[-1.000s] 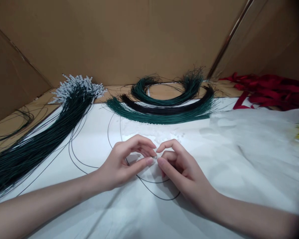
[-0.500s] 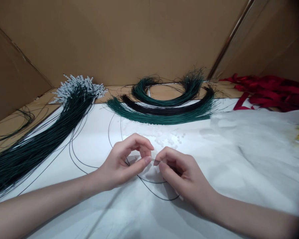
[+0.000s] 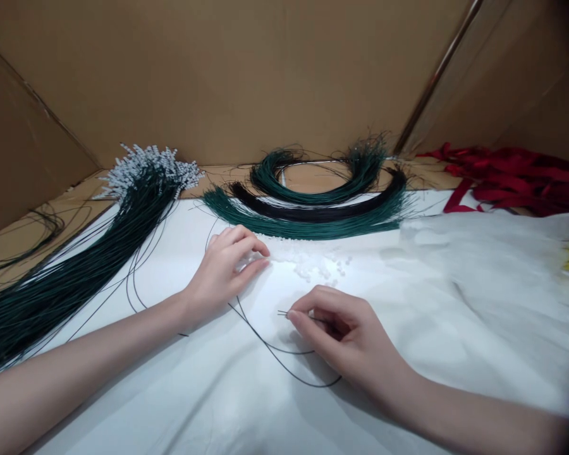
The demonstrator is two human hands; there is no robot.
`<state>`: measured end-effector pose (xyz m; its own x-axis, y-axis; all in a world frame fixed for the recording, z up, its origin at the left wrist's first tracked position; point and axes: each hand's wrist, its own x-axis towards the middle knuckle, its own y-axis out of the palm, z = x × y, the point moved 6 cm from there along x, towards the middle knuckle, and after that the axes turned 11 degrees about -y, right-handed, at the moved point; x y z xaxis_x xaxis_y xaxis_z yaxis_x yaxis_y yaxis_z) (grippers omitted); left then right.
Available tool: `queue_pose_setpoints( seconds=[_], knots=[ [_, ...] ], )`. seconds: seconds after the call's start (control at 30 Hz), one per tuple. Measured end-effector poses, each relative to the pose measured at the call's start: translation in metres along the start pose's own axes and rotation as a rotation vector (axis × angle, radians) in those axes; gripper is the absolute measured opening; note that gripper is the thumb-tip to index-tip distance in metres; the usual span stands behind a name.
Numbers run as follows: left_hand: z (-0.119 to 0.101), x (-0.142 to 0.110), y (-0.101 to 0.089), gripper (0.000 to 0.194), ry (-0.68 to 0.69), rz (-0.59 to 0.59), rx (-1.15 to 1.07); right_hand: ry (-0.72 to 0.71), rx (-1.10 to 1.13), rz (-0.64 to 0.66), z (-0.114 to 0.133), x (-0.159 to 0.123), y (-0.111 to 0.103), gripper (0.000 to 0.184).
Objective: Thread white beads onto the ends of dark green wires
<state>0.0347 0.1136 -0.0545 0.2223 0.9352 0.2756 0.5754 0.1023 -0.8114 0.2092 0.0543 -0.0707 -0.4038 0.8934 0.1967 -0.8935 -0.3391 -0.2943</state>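
My right hand (image 3: 339, 325) pinches thin dark green wires between thumb and forefinger. Two short wire ends (image 3: 282, 313) stick out to the left of its fingertips. From this hand the long wires (image 3: 284, 366) loop below it and run up toward my left hand. At the left edge of a scatter of small white beads (image 3: 313, 265), my left hand (image 3: 232, 262) lies low over the white sheet. Its thumb and forefinger tips nearly meet; anything between them is too small to make out.
To the left lies a thick bundle of green wires (image 3: 95, 265) with white beaded tips (image 3: 146, 167). Curved green and black wire bundles (image 3: 313, 218) rest behind the beads. Red ribbons (image 3: 512, 177) and a translucent plastic sheet (image 3: 493, 272) are at right. Cardboard walls (image 3: 246, 82) enclose the back.
My left hand has left the wire ends and moved up and left to the beads, its thumb and forefinger coming closer together. My right hand keeps the wires, almost still.
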Motion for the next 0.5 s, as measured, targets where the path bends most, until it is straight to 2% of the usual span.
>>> queue_pose_setpoints(
  seconds=[0.3,0.5],
  knots=[
    [0.0003,0.0044,0.0103,0.012,-0.027,0.066,0.076,-0.03,-0.004,-0.012,0.0004,0.0016,0.0006,0.018],
    [-0.0022,0.0008,0.0054,0.012,0.036,0.018,0.052,0.019,0.025,-0.021,-0.0008,0.0001,-0.0018,0.019]
  ],
)
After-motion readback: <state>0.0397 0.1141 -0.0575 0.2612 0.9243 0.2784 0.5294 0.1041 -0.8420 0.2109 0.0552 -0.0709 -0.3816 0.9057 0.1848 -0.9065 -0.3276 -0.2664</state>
